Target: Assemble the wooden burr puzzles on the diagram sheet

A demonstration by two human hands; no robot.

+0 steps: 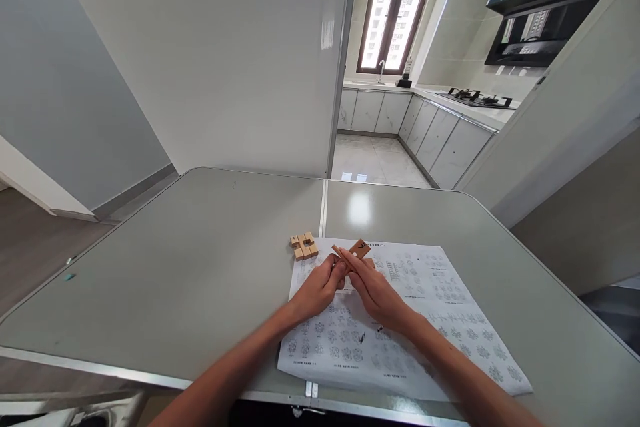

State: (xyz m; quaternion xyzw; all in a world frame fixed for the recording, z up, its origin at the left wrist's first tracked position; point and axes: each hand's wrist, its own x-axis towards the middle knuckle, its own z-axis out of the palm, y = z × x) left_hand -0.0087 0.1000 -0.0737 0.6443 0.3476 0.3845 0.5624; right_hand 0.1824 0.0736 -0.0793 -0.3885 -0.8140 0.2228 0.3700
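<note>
Reddish-brown flat wooden piece with black markings [361, 248] is in the two hands, above the upper part of a large white printed paper sheet [435, 300]. A slimmer brown tip pokes out up-left; can't tell if it's a separate piece.

Left hand [320, 287]: grip closed on the brown wood, fingers curled. Right hand [374, 288]: grip also clamped on it, fingers straighter and pointing up-left. Hands meet at the fingertips; exact finger contacts hidden.

Just beside the left hand, at the sheet's upper-left corner: cluster of pale tan wooden blocks [303, 246], notched outline. Sheet carries rows of small grey diagrams, and dark marks or crumbs (too small to tell) between the forearms.

All on a grey-green desk [200, 267] with metal edging and a centre seam. Tiny teal bit [69, 276] near its left edge, well apart from the hands.

Beyond: doorway to a kitchen with white marbled cabinets [370, 111], black gas hob [477, 99], black range hood [530, 30], dark-framed window [395, 10].
</note>
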